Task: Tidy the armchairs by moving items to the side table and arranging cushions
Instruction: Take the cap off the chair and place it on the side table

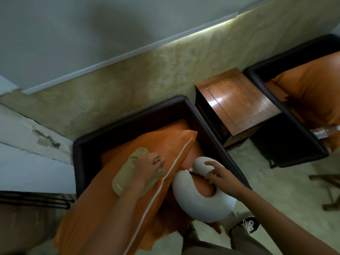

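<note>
Head view. Marbled wall [147, 74] backs two dark-framed armchairs, and a glossy wooden bench [239, 100] stands between them.

The near armchair [211, 129] touches the bench's left side, and the far armchair [294, 129] stands just beside its right.

On the near seat, left of the bench and closer to the viewer, lies a grey neck pillow [193, 199]. It is curled almost into a ring, with its two ends nearly meeting on the side away from the bench.

The right grip [217, 176] holds the lobe nearest the bench, thumb on top and fingers curled under.

Farther from the bench, the left grip [147, 168] rests on a tan pouch [121, 181]. The pouch lies flat on an orange cushion [165, 144] with white piping, whose long axis runs obliquely toward the bench. The fingers are bent at the pouch's edge, and whether they pinch it cannot be told.

The relation that matters is that the bench lies up and to the right of both grips, behind the near armchair's arm rail. The right grip is the nearer, so the neck pillow would probably travel first, lifted over that rail.

Open floor [276, 181] in front of the bench leaves room to swing the pillow round. A blurred clear item [325, 132] sits on the far armchair.
</note>
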### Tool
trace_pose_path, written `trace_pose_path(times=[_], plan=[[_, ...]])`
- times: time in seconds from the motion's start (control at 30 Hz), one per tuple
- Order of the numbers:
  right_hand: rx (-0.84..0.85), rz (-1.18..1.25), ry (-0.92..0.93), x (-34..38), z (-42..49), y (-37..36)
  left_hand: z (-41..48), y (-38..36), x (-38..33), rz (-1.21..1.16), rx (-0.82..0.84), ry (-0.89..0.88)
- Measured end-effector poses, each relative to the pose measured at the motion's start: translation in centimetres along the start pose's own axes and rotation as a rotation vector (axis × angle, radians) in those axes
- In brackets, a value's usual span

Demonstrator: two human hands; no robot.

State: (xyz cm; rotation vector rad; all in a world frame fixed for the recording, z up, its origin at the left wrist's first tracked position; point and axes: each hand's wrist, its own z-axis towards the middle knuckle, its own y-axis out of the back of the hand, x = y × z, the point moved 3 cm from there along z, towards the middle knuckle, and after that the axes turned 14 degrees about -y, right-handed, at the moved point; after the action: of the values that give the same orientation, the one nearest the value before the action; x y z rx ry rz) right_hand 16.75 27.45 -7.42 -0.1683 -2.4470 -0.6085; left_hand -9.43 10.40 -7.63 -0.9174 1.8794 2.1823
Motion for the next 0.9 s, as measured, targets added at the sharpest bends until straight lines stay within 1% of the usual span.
trace_pose_path(times=[0.17,0.27,0.37,0.57,0.73,0.9], plan=[[-0.022,0.055,0.012,-1.5,0.2,3.5,3.4,-0.8,-5.4,-0.105,-0.017,0.059],[-0.019,0.073,0.035,-2.9,0.5,6.8,5.8,-2.3,-8.8,-0.087,-0.017,0.069],[-0.015,0.1,0.066,-5.0,0.8,11.1,8.3,-4.2,-12.7,-0.127,-0.05,0.065],[-0.019,0.145,0.118,-10.2,1.1,21.5,13.6,-7.8,-23.5,-0.146,-0.15,0.088],[-0.036,0.188,0.132,-14.2,1.6,29.6,18.9,-11.1,-30.9,-0.187,-0.167,0.092],[-0.05,0.213,0.117,-15.4,3.3,35.4,25.0,-13.1,-35.5,-0.169,-0.161,0.08]])
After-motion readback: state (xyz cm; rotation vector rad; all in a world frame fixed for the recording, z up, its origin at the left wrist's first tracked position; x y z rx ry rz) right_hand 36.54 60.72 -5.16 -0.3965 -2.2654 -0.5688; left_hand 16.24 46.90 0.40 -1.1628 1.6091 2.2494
